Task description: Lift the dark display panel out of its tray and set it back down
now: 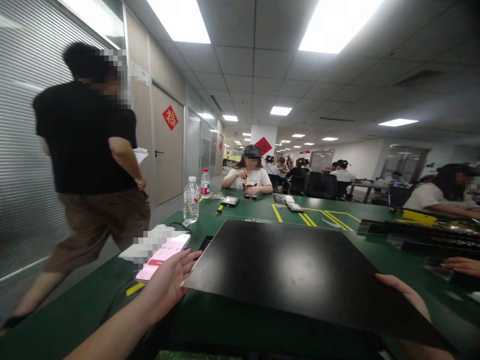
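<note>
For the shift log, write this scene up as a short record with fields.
Main item: broad, flat black panel, above the green table
Left hand: at the panel's left edge, fingers extended
Right hand: at the panel's right edge, partly hidden by it
Left of panel: phone, screen lit, showing a timer
Beyond phone: white-capped bottle; farther back, red-capped bottle
Across table: seated person in a dark cap
Far left: person in black top, mid-stride
</note>
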The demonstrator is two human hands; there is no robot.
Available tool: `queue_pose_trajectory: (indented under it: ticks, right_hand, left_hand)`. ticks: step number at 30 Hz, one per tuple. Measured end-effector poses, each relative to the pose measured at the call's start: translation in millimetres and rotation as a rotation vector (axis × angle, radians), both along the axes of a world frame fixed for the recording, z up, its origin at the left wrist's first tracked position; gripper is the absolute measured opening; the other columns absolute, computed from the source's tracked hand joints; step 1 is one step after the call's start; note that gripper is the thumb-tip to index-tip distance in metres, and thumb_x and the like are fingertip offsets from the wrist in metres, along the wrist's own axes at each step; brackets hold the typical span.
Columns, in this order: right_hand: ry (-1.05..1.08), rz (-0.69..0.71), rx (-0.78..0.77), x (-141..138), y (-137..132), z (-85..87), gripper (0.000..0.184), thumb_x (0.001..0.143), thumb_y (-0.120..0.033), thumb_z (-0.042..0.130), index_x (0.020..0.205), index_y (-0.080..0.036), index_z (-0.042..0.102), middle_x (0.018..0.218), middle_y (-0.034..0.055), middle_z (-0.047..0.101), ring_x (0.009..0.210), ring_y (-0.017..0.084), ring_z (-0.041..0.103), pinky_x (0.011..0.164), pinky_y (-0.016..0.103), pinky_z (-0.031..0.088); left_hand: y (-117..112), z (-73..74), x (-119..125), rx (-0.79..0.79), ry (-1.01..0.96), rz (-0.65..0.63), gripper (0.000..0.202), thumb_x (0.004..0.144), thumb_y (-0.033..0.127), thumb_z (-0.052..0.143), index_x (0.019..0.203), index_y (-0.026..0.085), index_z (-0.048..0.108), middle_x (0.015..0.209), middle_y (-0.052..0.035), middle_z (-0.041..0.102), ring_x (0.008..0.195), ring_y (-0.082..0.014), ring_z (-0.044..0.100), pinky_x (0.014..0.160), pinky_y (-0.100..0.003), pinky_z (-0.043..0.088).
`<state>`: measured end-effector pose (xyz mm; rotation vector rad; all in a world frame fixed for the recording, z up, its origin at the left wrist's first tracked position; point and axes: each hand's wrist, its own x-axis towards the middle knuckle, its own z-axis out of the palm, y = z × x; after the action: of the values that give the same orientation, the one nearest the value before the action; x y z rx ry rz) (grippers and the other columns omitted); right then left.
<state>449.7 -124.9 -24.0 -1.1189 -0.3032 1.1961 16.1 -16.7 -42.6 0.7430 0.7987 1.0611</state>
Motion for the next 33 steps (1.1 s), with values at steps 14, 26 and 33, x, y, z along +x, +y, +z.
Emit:
queue_pose_trajectory:
  ticks: [14, 26, 33]
  right_hand:
    - [-0.018, 0.333, 0.023, -30, -3, 7.2, 0.045, 0.066, -0.015, 0.055, 0.110, -0.025, 0.057, 0.094, 0.0032, 0.069, 0.083, 0.022, 0.064, 0.078, 0.035, 0.049]
    - [-0.333, 0.270, -0.035, -8, 10, -17.0, 0.052, 0.068, -0.022, 0.057, 0.119, -0.017, 0.046, 0.082, 0.0059, 0.068, 0.069, 0.017, 0.063, 0.062, 0.026, 0.048]
    - [-0.489, 0.198, -0.068, -3, 12, -20.0, 0.063, 0.067, -0.027, 0.057, 0.127, -0.022, 0.037, 0.082, 0.0063, 0.069, 0.069, 0.017, 0.064, 0.061, 0.027, 0.047]
  left_hand:
    - [-14, 22.0, 3, -0.057, 0.002, 0.104, 0.057, 0.072, 0.015, 0.056, 0.127, 0.009, 0.041, 0.070, -0.0042, 0.074, 0.060, -0.0225, 0.068, 0.057, -0.030, 0.051]
    - [-21, 28.7, 15, 0.034, -0.010, 0.159, 0.054, 0.072, 0.011, 0.052, 0.126, 0.009, 0.041, 0.072, -0.0045, 0.074, 0.067, -0.0232, 0.068, 0.071, -0.041, 0.053]
    - [-20, 26.5, 14, 0.042, 0.006, 0.187, 0.051, 0.072, 0.013, 0.054, 0.123, 0.012, 0.046, 0.075, -0.0037, 0.074, 0.071, -0.0237, 0.069, 0.069, -0.037, 0.053]
